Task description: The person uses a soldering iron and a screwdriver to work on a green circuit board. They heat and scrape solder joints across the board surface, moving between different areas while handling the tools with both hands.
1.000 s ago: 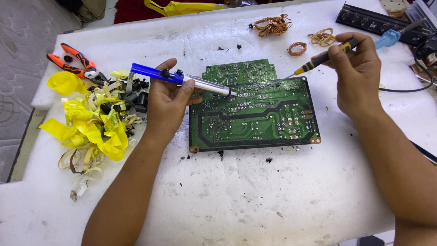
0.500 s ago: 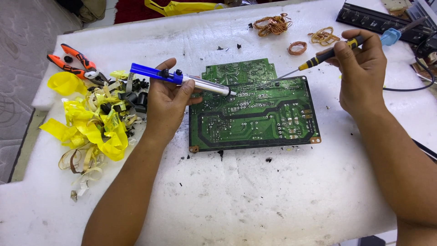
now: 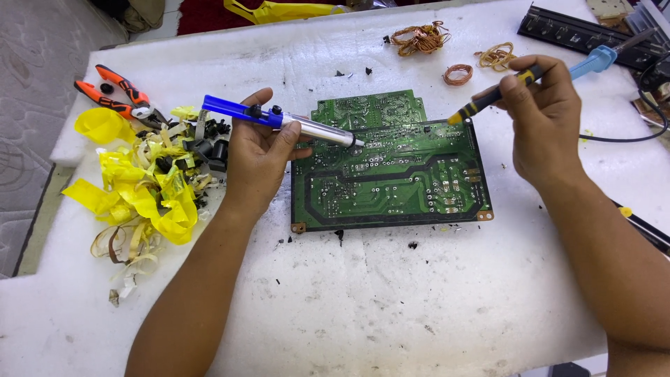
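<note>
Head view: left hand fingers grip desoldering pump; right hand fingers grip soldering iron.

Bright, even light; soft shadows; sharp focus.

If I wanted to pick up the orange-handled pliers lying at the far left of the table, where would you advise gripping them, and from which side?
Grip the orange-handled pliers by their two padded handles, coming from the table's far left edge. The handles splay out that way onto bare white table, while the metal jaws point toward the pile of yellow tape scraps and black parts, which crowd that end. Closing the handles together should give a firm hold.
</note>
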